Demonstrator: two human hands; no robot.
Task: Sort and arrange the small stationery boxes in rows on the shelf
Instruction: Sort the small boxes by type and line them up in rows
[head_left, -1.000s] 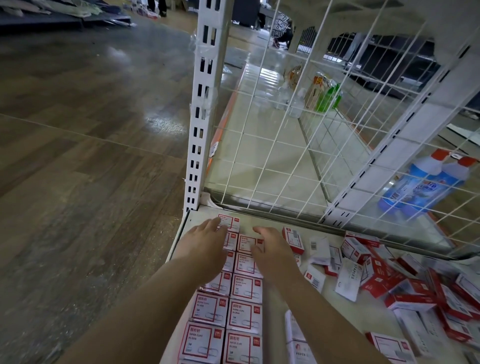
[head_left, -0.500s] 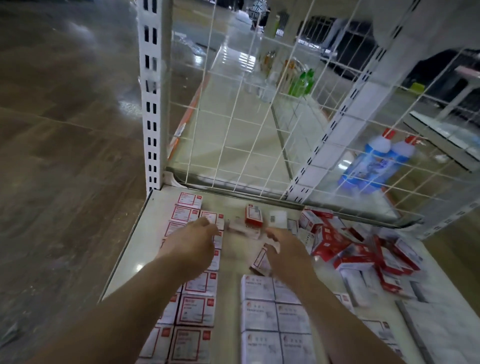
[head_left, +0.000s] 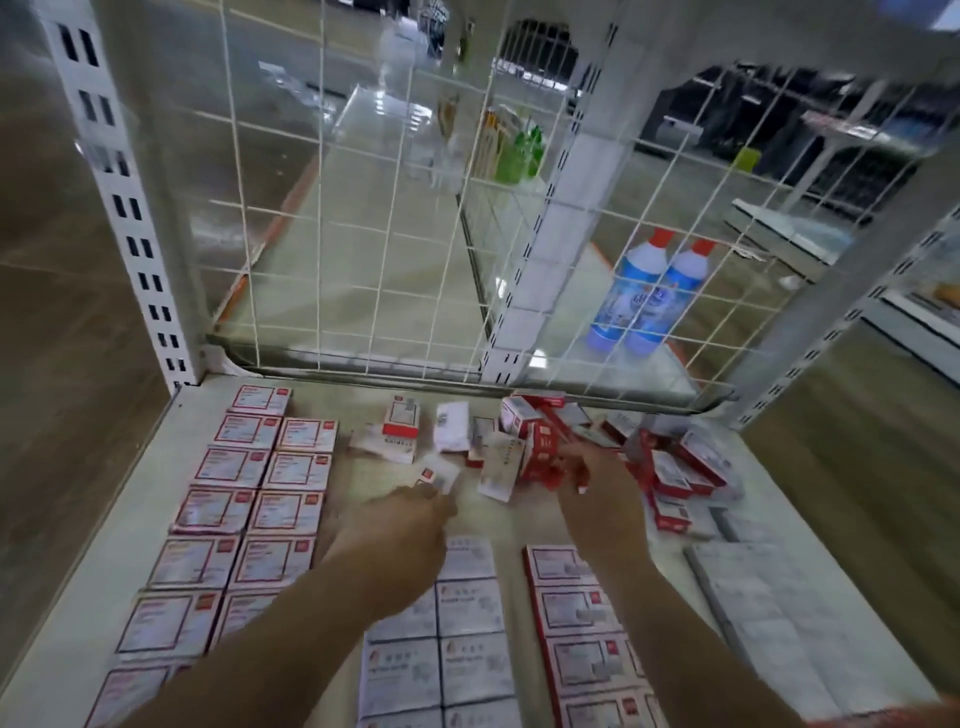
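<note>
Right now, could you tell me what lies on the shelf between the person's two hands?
In the head view, one loose white box lies tilted between the left hand and right hand; below it the shelf is bare.

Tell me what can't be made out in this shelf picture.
- Print on the sorted boxes: head view, blurred, too small.
- Right hand fingers: blurred against the loose pile, so its grip is unclear.
- Near rows: cut off by the bottom edge, partly hidden by the forearms.

We see red-bordered boxes (head_left: 244, 509) flat in two rows along shelf (head_left: 130, 525) left edge; white boxes (head_left: 441, 649) rowed mid-front; loose pile (head_left: 571, 447) jumbled near back edge.
</note>
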